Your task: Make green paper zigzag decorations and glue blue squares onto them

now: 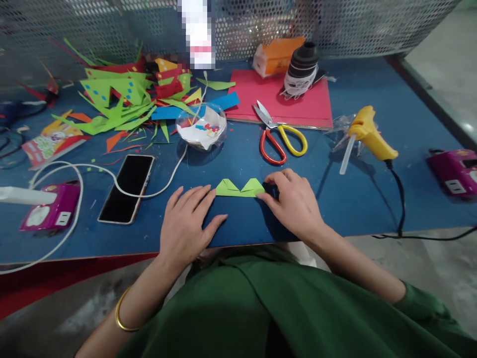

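Observation:
A folded strip of light green paper [240, 192] lies flat on the blue table, with two pointed peaks along its far edge. At its left end rests my left hand [186, 219], palm down with the fingers stretched out and the thumb apart. My right hand [292, 201] is at the other end, thumb and index finger closed on the paper's right corner. Beyond the paper lie scissors [275, 125] with one red and one yellow handle, blades slightly apart. Left of them, a clear bowl [182, 135] holds white paper and small red and blue bits.
A phone [126, 189] with a white cable across it lies left, near a purple power socket [52, 209]. Green paper cutouts [115, 89] and scraps heap at the back left. Red sheets [253, 94] carry a thread-wrapped black spool [301, 69]. A yellow glue gun [372, 134] stands right.

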A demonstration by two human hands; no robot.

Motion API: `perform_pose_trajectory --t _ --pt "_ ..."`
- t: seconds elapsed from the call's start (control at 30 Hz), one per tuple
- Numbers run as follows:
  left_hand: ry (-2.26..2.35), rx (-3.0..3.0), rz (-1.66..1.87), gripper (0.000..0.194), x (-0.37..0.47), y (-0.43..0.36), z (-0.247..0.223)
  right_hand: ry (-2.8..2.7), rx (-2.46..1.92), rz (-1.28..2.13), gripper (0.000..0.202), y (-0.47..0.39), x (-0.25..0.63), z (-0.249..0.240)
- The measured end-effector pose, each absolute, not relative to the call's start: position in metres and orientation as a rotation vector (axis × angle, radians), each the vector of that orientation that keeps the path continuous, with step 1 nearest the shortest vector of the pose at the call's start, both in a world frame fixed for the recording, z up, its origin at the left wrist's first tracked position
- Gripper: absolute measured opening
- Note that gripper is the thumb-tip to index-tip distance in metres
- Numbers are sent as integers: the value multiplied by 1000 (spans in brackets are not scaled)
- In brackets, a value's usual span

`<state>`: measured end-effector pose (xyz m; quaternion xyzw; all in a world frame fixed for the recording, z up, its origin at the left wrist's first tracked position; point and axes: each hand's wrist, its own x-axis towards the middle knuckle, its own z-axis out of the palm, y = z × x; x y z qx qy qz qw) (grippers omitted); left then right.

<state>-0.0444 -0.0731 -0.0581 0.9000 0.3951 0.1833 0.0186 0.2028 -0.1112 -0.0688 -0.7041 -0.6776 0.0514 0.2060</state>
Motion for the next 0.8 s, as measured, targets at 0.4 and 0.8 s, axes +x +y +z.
perform_pose_trajectory --t 0.4,0.8 --pt "1440 1878 1137 55 -26 -75 -62 -1410 -1774 655 15 -115 193 -61" --pt "1104 842 1076 16 12 -91 -48 -1093 -1469 849 19 -131 163 -50"
